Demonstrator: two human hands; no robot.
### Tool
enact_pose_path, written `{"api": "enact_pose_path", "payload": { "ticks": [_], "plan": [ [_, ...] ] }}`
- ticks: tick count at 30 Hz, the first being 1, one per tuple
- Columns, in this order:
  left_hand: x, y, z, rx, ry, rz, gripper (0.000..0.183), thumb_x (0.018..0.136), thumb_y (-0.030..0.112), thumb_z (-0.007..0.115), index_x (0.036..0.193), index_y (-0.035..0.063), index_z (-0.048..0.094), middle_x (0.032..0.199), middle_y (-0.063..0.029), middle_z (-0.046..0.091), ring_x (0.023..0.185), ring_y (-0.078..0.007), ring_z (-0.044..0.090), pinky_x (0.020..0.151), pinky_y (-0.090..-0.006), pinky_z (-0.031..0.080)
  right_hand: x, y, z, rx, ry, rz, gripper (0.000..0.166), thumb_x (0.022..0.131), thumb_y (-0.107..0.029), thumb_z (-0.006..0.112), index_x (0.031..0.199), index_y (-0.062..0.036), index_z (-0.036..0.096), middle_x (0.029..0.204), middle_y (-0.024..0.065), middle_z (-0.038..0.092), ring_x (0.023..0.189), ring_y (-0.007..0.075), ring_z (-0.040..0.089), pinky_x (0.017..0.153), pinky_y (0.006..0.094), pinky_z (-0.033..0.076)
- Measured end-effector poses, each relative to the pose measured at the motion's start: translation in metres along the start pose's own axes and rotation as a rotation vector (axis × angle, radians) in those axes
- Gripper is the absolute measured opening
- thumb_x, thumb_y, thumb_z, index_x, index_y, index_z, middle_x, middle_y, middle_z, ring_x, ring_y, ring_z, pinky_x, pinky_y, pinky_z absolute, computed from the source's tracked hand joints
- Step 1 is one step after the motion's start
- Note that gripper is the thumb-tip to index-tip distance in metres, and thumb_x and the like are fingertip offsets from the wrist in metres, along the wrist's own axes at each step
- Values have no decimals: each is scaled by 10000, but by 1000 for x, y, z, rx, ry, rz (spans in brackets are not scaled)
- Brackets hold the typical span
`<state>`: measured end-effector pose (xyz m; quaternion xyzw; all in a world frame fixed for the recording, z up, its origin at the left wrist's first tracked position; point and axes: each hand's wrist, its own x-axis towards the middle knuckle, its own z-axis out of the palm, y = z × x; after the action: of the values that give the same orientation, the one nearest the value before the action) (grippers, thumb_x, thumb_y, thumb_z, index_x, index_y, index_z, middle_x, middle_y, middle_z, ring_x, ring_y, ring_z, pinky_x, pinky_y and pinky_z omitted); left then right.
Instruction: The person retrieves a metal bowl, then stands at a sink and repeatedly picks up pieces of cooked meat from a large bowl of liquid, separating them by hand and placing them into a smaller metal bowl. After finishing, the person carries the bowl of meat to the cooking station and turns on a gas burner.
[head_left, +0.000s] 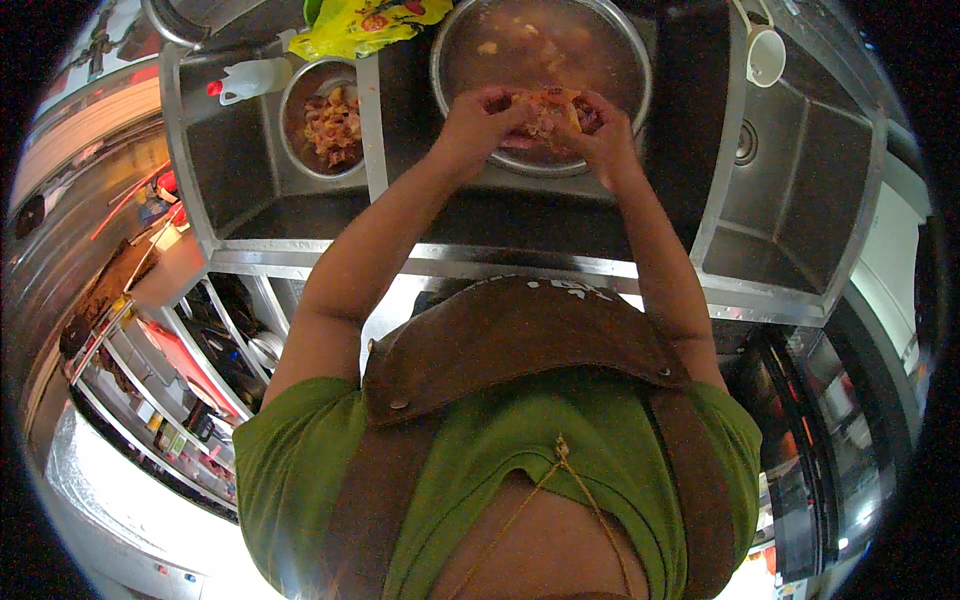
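Between both hands I hold a piece of raw meat (547, 120), reddish with yellowish fat. My left hand (484, 124) grips its left side, and my right hand (604, 135) grips its right side. They are over the near part of a large round metal basin (559, 169). Murky brownish-red water (517, 67) fills the basin, with pale pieces of meat in it. The basin stands in the middle compartment of a stainless steel sink (487, 247). My fingertips are partly hidden by the meat.
In the left compartment, a metal bowl (285, 127) contains meat pieces (330, 127). A white plastic jug (251, 81) with a red cap lies beside it. A yellow plastic bag (367, 26) hangs over the divider. On the right are a white cup (766, 58) and a drain (745, 142).
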<state>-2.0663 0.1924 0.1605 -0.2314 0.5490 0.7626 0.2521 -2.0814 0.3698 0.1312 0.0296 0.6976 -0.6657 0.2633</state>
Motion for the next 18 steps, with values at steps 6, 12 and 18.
{"api": "enact_pose_path", "payload": {
  "ticks": [6, 12, 18],
  "plan": [
    [-9, 16, 4, 225, -84, -56, 295, 778, 85, 592, 1012, -82, 526, 878, -141, 594, 742, -197, 609, 643, -292, 544, -6, -6, -1, -16, -124, 75, 341, 727, -98, 658, 1039, -8, 552, 847, 55, 599, 722, 103, 561, 630, 243, 482],
    [-4, 13, -5, 108, -109, -85, 317, 761, 114, 609, 1020, -57, 547, 877, -137, 597, 742, -200, 606, 648, -290, 535, 4, 7, -8, 323, -187, 358, 313, 798, -217, 587, 1041, -27, 534, 831, 58, 588, 664, 119, 562, 550, 238, 466],
    [-10, 27, -6, 736, -187, 341, 400, 763, 162, 624, 1103, -21, 518, 870, -104, 614, 747, -154, 601, 663, -256, 509, 0, -10, -7, 608, -223, 626, 295, 845, -330, 519, 1007, -86, 553, 917, 42, 598, 795, 116, 584, 643, 227, 489]
  ]
}}
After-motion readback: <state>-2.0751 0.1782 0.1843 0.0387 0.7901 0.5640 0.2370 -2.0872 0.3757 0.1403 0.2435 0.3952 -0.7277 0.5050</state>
